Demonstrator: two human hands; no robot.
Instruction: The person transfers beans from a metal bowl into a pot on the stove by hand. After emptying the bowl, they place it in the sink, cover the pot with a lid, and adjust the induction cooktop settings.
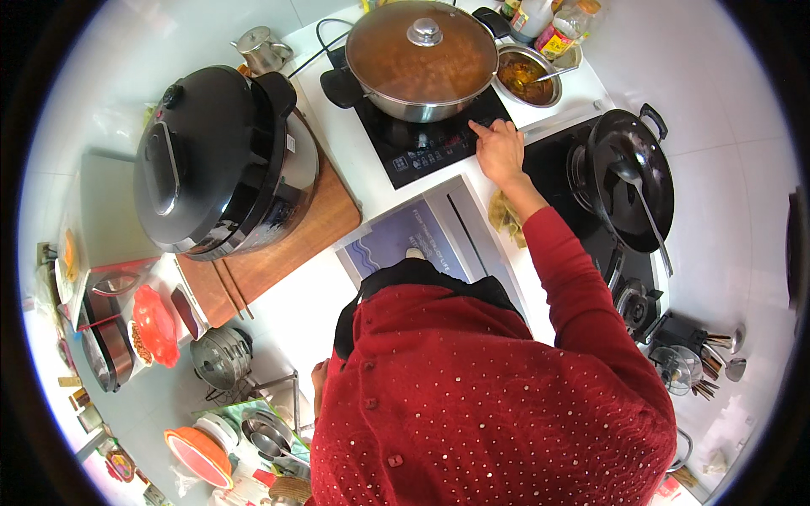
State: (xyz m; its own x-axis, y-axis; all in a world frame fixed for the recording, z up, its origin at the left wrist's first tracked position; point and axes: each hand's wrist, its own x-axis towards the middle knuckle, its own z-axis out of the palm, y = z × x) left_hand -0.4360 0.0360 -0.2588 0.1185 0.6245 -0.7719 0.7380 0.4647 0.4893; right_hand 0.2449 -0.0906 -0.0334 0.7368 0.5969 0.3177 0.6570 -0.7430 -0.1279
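Observation:
My right hand (501,148) reaches over the black induction cooktop (405,155), its extended index finger at the lit control panel near the right edge. Nothing is held in it. On the cooktop stands a steel two-handled pot (421,112) under a glass lid (386,69), with reddish-brown food showing through. Beside the pot, a steel bowl (538,100) holds oily brown sauce and a spoon (557,73). Only part of my left hand (320,379) shows, low at my left side next to the red sweater; its fingers are mostly hidden.
A large electric pressure cooker (209,152) sits on a wooden cutting board (304,234) with chopsticks (229,288). At right, a black wok (655,196) with a metal utensil rests on a gas stove (544,164). A crumpled cloth (504,212) lies by my right forearm.

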